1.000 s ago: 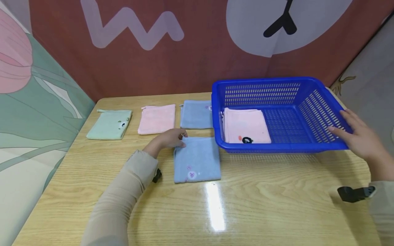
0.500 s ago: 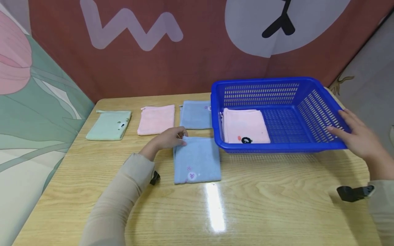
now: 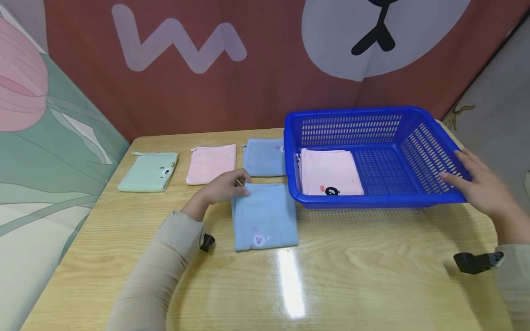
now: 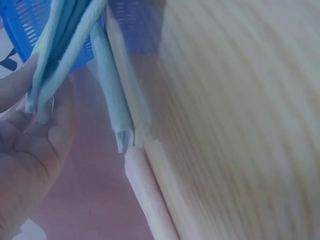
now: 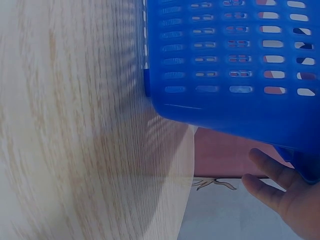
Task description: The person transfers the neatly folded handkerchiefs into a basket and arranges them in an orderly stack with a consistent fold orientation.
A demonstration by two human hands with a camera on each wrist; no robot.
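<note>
Pinching the upper left corner of the near blue cloth [image 3: 267, 216], the left hand [image 3: 223, 187] is left of centre in the head view; the cloth is folded, at mid-frame on the wooden table [image 3: 372, 276], its motif near the lower edge. Whether that corner is raised cannot be established. The right hand [image 3: 482, 188], at the right edge, holds the right rim of the blue basket [image 3: 372, 199], thumb over the inner side. The basket occupies the upper right; a folded pink cloth [image 3: 331, 170] lies inside, at its left end. In a row from upper left to centre are a green cloth [image 3: 146, 172], a second pink cloth [image 3: 211, 163] and a far blue cloth [image 3: 262, 157]; the basket's left rim overlaps the last, contact undetermined. The left wrist view finds, at upper left, thumb and fingers on either side of several blue layers, confirming the grasp; the basket shows behind. The right wrist view finds the basket at upper right and fingers extending below its rim at lower right; the thumb is out of sight. In this assessment, the step in hand is taking up the near blue cloth while the basket is steadied. The next move appears to call for keeping all layers within the pinch.
</note>
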